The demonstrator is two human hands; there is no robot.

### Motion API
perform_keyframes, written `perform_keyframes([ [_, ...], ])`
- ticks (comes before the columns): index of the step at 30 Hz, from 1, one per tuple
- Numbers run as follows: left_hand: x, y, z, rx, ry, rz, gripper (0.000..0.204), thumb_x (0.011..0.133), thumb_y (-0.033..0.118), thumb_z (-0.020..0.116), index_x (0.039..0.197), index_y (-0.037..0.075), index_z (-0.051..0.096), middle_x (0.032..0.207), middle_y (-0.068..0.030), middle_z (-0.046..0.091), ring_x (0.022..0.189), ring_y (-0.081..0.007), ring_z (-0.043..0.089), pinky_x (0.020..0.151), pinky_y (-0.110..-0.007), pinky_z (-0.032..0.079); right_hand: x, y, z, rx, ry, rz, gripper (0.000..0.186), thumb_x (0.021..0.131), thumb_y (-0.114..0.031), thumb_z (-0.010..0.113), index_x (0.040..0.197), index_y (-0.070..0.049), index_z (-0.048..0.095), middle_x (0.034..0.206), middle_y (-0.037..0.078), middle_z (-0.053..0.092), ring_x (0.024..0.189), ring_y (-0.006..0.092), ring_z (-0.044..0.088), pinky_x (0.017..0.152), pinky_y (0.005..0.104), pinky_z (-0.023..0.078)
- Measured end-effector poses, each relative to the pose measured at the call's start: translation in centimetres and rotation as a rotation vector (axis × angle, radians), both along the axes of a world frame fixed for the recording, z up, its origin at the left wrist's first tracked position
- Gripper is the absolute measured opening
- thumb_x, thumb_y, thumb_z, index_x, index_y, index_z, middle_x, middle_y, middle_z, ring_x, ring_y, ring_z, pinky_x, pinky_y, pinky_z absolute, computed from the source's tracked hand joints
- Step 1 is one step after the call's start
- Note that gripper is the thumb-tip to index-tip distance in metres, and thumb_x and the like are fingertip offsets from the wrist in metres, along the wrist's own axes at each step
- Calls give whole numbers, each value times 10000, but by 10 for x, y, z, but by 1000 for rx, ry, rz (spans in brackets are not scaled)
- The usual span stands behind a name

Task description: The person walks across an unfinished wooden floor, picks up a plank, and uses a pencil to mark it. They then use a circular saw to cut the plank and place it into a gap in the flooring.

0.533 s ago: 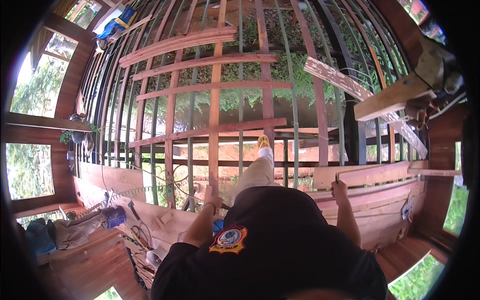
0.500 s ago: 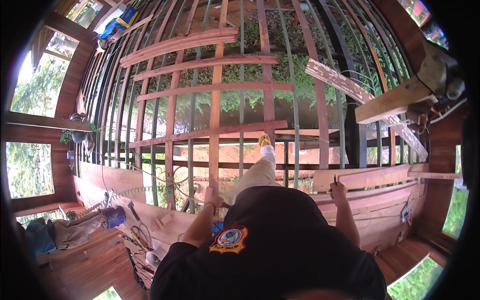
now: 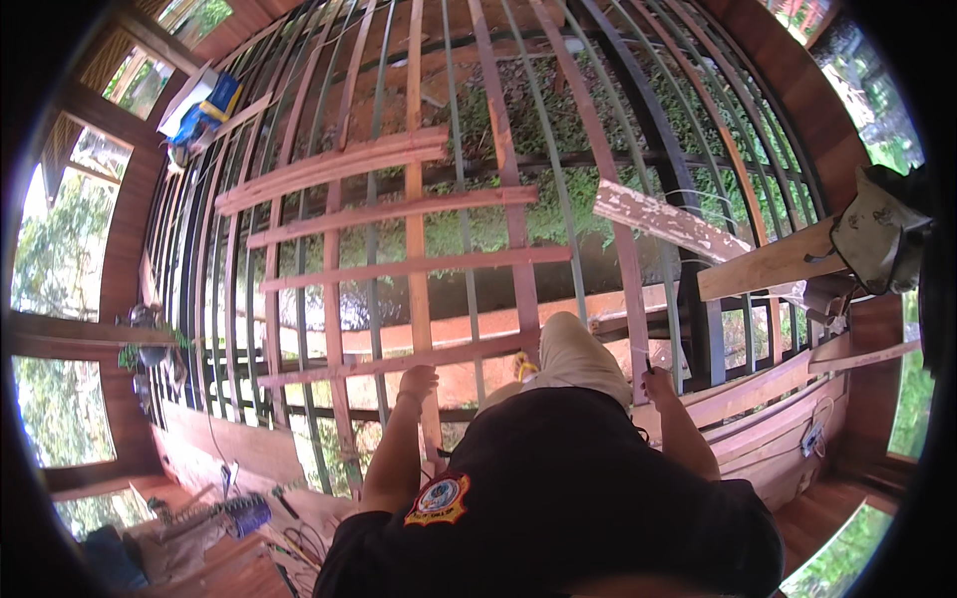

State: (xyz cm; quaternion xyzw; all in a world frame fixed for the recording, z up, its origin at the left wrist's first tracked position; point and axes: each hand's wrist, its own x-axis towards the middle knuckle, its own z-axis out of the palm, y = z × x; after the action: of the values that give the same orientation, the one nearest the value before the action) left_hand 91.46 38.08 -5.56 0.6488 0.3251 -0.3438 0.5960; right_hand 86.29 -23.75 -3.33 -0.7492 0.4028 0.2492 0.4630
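My left hand (image 3: 419, 383) is closed beside the nearest crosswise wooden strip (image 3: 478, 351), over a lengthwise wooden joist (image 3: 417, 269). Whether it holds anything is hidden. In my right hand (image 3: 658, 386) is a slim dark pen-like stick (image 3: 649, 359), its tip pointing up beside another joist. Farther out, two more reddish strips (image 3: 419, 267) lie crosswise on the joists, and beyond them rests a stack of strips (image 3: 334, 171). A yellow shoe (image 3: 522, 367) shows at the nearest strip, and my bent knee (image 3: 573, 349) is between my hands.
Green metal bars (image 3: 543, 110) and wooden joists form an open grid above plants and soil. A paint-worn board (image 3: 668, 221) and a timber beam (image 3: 768, 261) lie at the right. Planks (image 3: 788, 399) are at the near right; a blue-and-yellow object (image 3: 207, 108) sits far left.
I have moved forward, so the strips now sit nearer my body. My left hand has come forward to the nearest strip. My right hand still holds the dark stick; my knee is now bent.
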Motion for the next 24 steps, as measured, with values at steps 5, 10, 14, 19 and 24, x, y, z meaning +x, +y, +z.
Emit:
perform_keyframes([
  [5,98,-25,13,65,66,-58,289,948,334,560,1131,125,639,1027,-48,710,875,-180,673,763,-366,501,59,-16,-42,-108,21,162,179,854,-155,568,875,11,633,670,112,635,504,193,591,447,354,461],
  [10,238,-31,31,150,-30,-56,285,934,329,589,1107,109,646,975,-53,706,863,-172,673,753,-359,523,125,-36,-116,-300,144,188,286,807,-244,609,889,15,696,778,203,694,695,322,706,617,425,560],
  [14,348,-17,50,347,-306,-422,265,930,329,600,1029,92,665,863,-42,693,743,-150,667,653,-338,535,207,-8,-104,-121,108,-92,265,834,-196,593,968,21,664,725,162,667,620,235,667,554,384,516],
  [19,427,5,33,248,-268,-9,217,908,267,599,964,75,686,844,-57,697,718,-156,656,618,-331,524,336,41,-24,-29,-149,70,215,849,-193,608,824,20,615,623,101,620,487,184,590,429,329,445],
  [24,456,46,-22,720,-450,-1170,268,854,288,617,950,55,709,987,-178,709,854,-326,682,788,-467,536,416,36,29,37,-40,44,232,851,-223,611,829,7,633,636,93,631,499,171,592,453,340,457],
])
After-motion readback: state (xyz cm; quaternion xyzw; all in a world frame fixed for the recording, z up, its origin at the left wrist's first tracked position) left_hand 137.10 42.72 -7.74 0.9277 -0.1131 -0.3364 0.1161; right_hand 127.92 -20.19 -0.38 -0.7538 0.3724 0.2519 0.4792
